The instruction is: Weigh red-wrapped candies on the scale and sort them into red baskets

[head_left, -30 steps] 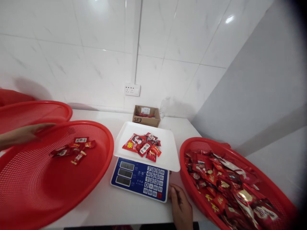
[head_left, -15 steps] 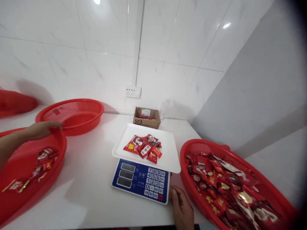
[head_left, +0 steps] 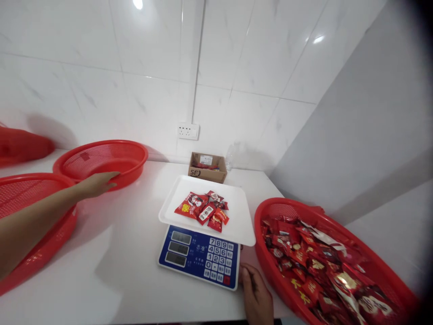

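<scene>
Electronic scale (head_left: 199,257), one: sitting mid-worktop (head_left: 142,289), keypad facing the wearer, presumably for easy reading.
White tray (head_left: 238,210): lying atop the scale, bearing wrapped sweets (head_left: 206,212); its raised lip is probably keeping them together.
Right hand (head_left: 257,295): resting beside the scale's right edge, fingers curling; whether they are gripping it, cannot tell.
Left hand (head_left: 99,184): hovering at the far red basket (head_left: 131,174), fingers extending loosely, nothing visibly held; contact with its rim, cannot tell.
Near left basket (head_left: 57,243): lying partly behind the forearm.
Right basket (head_left: 267,262): standing just beside the scale, likely for short reach, holding heaped sweets (head_left: 314,266).
Cardboard box (head_left: 208,174): standing behind the tray.
Worktop: showing plain white, shadowed at left.
Room: veined tile wall (head_left: 152,40) carrying a socket (head_left: 188,131); grey wall (head_left: 355,113) rising at right.
</scene>
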Demonstrator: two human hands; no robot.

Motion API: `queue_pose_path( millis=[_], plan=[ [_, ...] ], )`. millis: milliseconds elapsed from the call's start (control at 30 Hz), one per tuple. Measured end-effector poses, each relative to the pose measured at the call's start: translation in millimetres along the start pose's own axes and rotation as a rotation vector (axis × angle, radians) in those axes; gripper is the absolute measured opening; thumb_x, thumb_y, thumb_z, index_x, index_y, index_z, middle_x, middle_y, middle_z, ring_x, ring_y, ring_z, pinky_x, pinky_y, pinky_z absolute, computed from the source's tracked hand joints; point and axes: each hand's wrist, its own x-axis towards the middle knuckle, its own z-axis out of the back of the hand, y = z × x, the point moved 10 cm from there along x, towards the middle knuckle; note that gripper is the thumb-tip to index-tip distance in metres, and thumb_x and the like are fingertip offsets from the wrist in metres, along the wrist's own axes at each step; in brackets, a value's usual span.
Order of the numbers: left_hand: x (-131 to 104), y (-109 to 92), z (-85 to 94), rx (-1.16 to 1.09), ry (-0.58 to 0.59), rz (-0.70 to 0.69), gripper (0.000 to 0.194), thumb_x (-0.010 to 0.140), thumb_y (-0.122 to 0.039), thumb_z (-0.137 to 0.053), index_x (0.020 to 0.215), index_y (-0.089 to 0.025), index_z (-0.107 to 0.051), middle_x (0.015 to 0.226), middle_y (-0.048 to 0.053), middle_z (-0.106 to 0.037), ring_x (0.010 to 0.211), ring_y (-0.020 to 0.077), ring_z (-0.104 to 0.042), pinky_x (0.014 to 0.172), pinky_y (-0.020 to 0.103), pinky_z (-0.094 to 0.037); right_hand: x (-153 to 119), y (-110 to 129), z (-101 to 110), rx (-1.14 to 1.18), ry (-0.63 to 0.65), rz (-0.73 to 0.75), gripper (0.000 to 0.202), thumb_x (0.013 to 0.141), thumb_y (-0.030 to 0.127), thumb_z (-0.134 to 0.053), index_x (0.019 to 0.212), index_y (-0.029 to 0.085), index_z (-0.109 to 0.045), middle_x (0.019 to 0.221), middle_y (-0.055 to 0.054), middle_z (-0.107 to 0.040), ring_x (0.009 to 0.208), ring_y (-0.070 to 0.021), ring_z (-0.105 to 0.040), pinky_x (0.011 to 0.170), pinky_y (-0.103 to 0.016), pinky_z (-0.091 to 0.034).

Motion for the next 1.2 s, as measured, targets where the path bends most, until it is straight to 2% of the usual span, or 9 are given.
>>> queue_pose_path(
  millis=[100,233,433,533,633,700,867,1000,1200],
  plan=[
    [4.0,-33.3,-5.7,-0.022,0.032,-0.116,0.040,0.081,-0.025,-0.043,0.119,-0.017,-0.053,0.120,0.003,-0.058,0.106,0.0237,-0.053,0.090,0.032,-0.040,0.7,-0.2,2.2,-0.004,-0.006,-0.008,0.044,0.076,0.058,-0.050,0.086,0.018,-0.067,0.088,-0.009,-0.070,0.079,-0.0216,-0.066,0.065,-0.025,-0.053],
    [0.8,-71.3,-13.7,-0.076,0.083,-0.238,0.039,0.085,-0.027,-0.041,0.122,-0.021,-0.052,0.123,0.000,-0.057,0.109,0.0238,-0.052,0.093,0.034,-0.039,0.3,-0.6,1.0,-0.005,0.010,-0.027,0.047,0.076,0.060,-0.049,0.088,0.018,-0.066,0.091,-0.009,-0.070,0.084,-0.0224,-0.065,0.069,-0.026,-0.052],
    [-3.9,-111.3,-35.8,-0.134,0.178,-0.318,0.044,0.086,-0.031,-0.038,0.129,-0.021,-0.046,0.128,0.003,-0.054,0.111,0.0250,-0.051,0.089,0.034,-0.042,-1.0,-4.8,-1.6,-0.012,0.024,-0.036,0.048,0.077,0.060,-0.047,0.090,0.017,-0.066,0.093,-0.010,-0.070,0.083,-0.0220,-0.066,0.069,-0.026,-0.052],
    [-3.0,-132.5,-42.8,-0.140,0.164,-0.345,0.046,0.087,-0.033,-0.037,0.131,-0.020,-0.044,0.132,0.006,-0.050,0.116,0.0265,-0.048,0.093,0.036,-0.040,-1.2,-1.3,0.3,-0.014,0.008,-0.001,0.042,0.078,0.055,-0.050,0.089,0.018,-0.066,0.091,-0.009,-0.070,0.082,-0.0216,-0.066,0.068,-0.026,-0.052],
    [-11.2,-172.0,-41.5,-0.154,0.073,-0.473,0.048,0.086,-0.040,-0.039,0.128,-0.018,-0.046,0.135,0.009,-0.045,0.125,0.0273,-0.038,0.102,0.038,-0.032,-1.4,0.7,1.1,-0.015,0.003,0.010,0.042,0.079,0.055,-0.049,0.089,0.018,-0.066,0.089,-0.008,-0.070,0.081,-0.0213,-0.066,0.067,-0.025,-0.052],
    [-24.7,-205.4,-45.3,-0.186,0.068,-0.592,0.049,0.087,-0.045,-0.038,0.127,-0.018,-0.046,0.136,0.010,-0.044,0.128,0.0256,-0.035,0.105,0.037,-0.029,-1.5,0.3,0.3,-0.024,0.010,0.000,0.043,0.079,0.056,-0.048,0.090,0.018,-0.065,0.090,-0.008,-0.070,0.083,-0.0211,-0.065,0.068,-0.025,-0.051],
    [-59.1,-274.7,-77.7,-0.255,0.258,-0.767,0.065,0.083,-0.054,-0.046,0.136,-0.019,-0.032,0.136,0.014,-0.041,0.125,0.0261,-0.039,0.101,0.037,-0.034,-1.1,2.8,0.6,0.003,-0.006,0.013,0.044,0.079,0.056,-0.048,0.088,0.017,-0.066,0.089,-0.009,-0.070,0.081,-0.0214,-0.065,0.069,-0.027,-0.052],
    [-61.0,-301.4,-95.6,-0.207,0.278,-0.754,0.079,0.076,-0.058,-0.054,0.139,-0.017,-0.029,0.140,0.017,-0.035,0.129,0.0308,-0.031,0.105,0.042,-0.027,-1.2,6.8,0.9,0.002,-0.008,0.025,0.044,0.079,0.057,-0.048,0.087,0.017,-0.066,0.089,-0.009,-0.070,0.079,-0.0211,-0.066,0.069,-0.027,-0.052],
    [-48.0,-316.5,-96.6,-0.205,0.217,-0.673,0.070,0.065,-0.051,-0.065,0.125,-0.021,-0.046,0.119,0.013,-0.052,0.112,0.0342,-0.046,0.091,0.045,-0.038,-2.7,16.9,2.6,0.008,-0.019,0.040,0.041,0.080,0.055,-0.048,0.085,0.018,-0.067,0.086,-0.008,-0.070,0.076,-0.0203,-0.066,0.065,-0.025,-0.052]
  ],
)
